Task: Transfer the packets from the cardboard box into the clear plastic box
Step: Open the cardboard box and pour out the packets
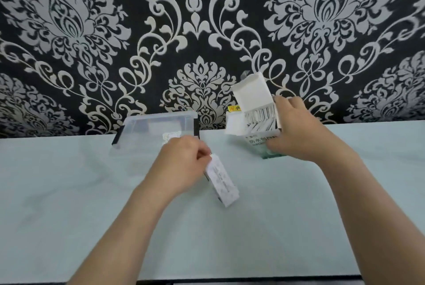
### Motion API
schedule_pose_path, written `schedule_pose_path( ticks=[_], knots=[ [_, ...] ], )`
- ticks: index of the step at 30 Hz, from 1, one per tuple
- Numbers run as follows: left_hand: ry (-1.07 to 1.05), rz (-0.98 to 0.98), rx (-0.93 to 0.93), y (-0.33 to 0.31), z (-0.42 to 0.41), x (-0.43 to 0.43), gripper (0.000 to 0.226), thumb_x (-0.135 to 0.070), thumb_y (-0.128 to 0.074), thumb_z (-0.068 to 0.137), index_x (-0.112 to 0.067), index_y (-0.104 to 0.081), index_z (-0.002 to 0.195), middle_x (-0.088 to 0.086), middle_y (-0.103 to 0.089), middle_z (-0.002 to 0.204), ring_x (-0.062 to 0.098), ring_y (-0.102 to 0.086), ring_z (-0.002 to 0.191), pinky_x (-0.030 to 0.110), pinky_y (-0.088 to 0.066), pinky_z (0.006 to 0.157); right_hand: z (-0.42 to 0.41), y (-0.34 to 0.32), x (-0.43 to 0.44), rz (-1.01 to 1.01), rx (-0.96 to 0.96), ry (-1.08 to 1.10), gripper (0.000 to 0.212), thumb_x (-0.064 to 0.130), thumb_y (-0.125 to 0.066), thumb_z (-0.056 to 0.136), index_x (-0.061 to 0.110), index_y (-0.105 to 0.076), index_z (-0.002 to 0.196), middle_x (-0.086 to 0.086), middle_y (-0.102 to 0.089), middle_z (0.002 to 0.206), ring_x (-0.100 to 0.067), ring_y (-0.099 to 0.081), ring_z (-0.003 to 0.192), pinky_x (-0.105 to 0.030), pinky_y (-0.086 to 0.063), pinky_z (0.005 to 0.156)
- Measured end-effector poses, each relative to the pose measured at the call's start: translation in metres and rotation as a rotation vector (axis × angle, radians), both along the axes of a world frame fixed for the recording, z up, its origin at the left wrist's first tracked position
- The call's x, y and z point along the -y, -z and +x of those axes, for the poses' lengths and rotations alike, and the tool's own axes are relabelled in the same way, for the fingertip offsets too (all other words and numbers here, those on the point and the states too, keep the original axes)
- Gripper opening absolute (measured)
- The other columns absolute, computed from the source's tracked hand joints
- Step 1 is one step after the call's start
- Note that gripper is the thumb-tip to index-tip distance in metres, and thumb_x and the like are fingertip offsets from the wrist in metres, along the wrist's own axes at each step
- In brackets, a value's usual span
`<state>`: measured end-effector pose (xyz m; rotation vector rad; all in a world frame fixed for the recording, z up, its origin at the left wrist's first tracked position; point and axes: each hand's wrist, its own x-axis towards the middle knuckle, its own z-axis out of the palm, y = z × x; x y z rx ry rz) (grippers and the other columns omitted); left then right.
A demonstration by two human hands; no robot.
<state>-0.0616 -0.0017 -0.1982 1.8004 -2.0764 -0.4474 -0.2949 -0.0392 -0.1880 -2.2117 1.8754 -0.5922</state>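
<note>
A small white cardboard box with green print and an open lid stands at the table's back right; several white packets stand on edge inside it. My right hand grips the box from its right side. My left hand pinches a small stack of white packets by its upper end, over the table between the two boxes. The clear plastic box with black side clips sits at the back left of centre, just behind my left hand. Something white shows through its wall.
The pale green table runs up to a wall covered in black and white damask wallpaper. A dark front edge of the table shows at the bottom of the view.
</note>
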Motion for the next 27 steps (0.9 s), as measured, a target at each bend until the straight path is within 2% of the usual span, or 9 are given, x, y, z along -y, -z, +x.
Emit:
schedule_pose_path(
  ticks=[3,5,7,9,12,14,19,23,27],
  knots=[
    [-0.009,-0.183,0.336,0.006,-0.011,-0.004,0.030,-0.034,-0.052,0.092,-0.014,-0.051,0.069,0.003,-0.062,0.075,0.028,-0.060,0.081,0.033,-0.043,0.067,0.004,0.001,-0.004,0.019,0.102,-0.079,0.084,0.019,-0.075,0.070,0.027,-0.030,0.141,0.003,-0.035,0.114,-0.008,-0.051,0.085,-0.033,-0.050,0.078],
    [0.003,-0.367,0.338,0.006,-0.015,-0.004,0.032,-0.031,-0.052,0.093,-0.015,-0.046,0.066,0.004,-0.059,0.070,0.030,-0.060,0.073,0.034,-0.042,0.063,0.007,0.002,-0.007,-0.012,0.115,-0.107,0.083,0.020,-0.078,0.070,0.030,-0.033,0.139,0.004,-0.037,0.115,-0.009,-0.051,0.086,-0.032,-0.048,0.080],
    [0.041,-0.540,0.130,0.004,-0.022,-0.003,0.023,-0.022,-0.056,0.091,-0.013,-0.060,0.070,0.001,-0.064,0.070,0.025,-0.060,0.063,0.032,-0.045,0.058,0.009,0.005,-0.008,-0.082,0.130,-0.125,0.082,0.023,-0.081,0.068,0.030,-0.036,0.136,0.004,-0.039,0.118,-0.015,-0.051,0.094,-0.034,-0.046,0.085],
    [0.037,-0.508,-0.050,0.001,-0.033,0.005,0.019,-0.024,-0.058,0.092,-0.016,-0.070,0.080,-0.002,-0.066,0.075,0.018,-0.057,0.065,0.031,-0.042,0.061,0.011,0.008,-0.009,-0.181,0.154,-0.154,0.080,0.026,-0.083,0.066,0.026,-0.040,0.133,0.004,-0.041,0.120,-0.016,-0.048,0.100,-0.033,-0.044,0.085],
    [-0.009,-0.407,0.036,-0.003,-0.046,0.019,0.024,-0.038,-0.057,0.091,-0.021,-0.071,0.084,-0.006,-0.056,0.079,0.016,-0.051,0.075,0.028,-0.032,0.063,0.015,0.014,-0.012,-0.340,0.116,-0.192,0.072,0.025,-0.082,0.066,0.017,-0.045,0.127,0.000,-0.043,0.115,-0.018,-0.048,0.092,-0.029,-0.041,0.075],
    [-0.015,-0.334,0.003,-0.006,-0.049,0.024,0.016,-0.039,-0.063,0.086,-0.026,-0.071,0.083,-0.012,-0.048,0.073,0.012,-0.048,0.075,0.026,-0.031,0.064,0.016,0.019,-0.012,-0.376,0.093,-0.190,0.070,0.021,-0.082,0.065,0.013,-0.047,0.125,-0.004,-0.046,0.114,-0.022,-0.050,0.090,-0.032,-0.044,0.073],
    [-0.011,-0.118,-0.093,-0.009,-0.043,0.027,0.017,-0.043,-0.069,0.079,-0.027,-0.074,0.082,-0.009,-0.061,0.063,0.010,-0.057,0.067,0.024,-0.040,0.058,0.016,0.026,-0.010,-0.382,0.093,-0.209,0.070,0.025,-0.083,0.065,0.012,-0.047,0.124,-0.006,-0.046,0.112,-0.024,-0.052,0.093,-0.030,-0.044,0.074],
    [-0.068,-0.176,-0.052,-0.001,-0.046,0.029,0.013,-0.029,-0.066,0.080,-0.024,-0.077,0.084,-0.005,-0.069,0.071,0.018,-0.062,0.076,0.025,-0.046,0.065,0.018,0.031,-0.012,-0.366,0.085,-0.200,0.071,0.021,-0.082,0.065,0.015,-0.046,0.126,-0.003,-0.045,0.112,-0.020,-0.050,0.091,-0.028,-0.041,0.071],
    [-0.086,-0.324,-0.115,0.005,-0.047,0.028,0.009,-0.021,-0.067,0.080,-0.021,-0.076,0.079,-0.009,-0.058,0.066,0.016,-0.056,0.069,0.025,-0.039,0.063,0.016,0.030,-0.013,-0.277,0.164,-0.149,0.076,0.025,-0.082,0.066,0.021,-0.041,0.130,0.006,-0.037,0.113,-0.017,-0.050,0.092,-0.026,-0.039,0.071]
  ],
)
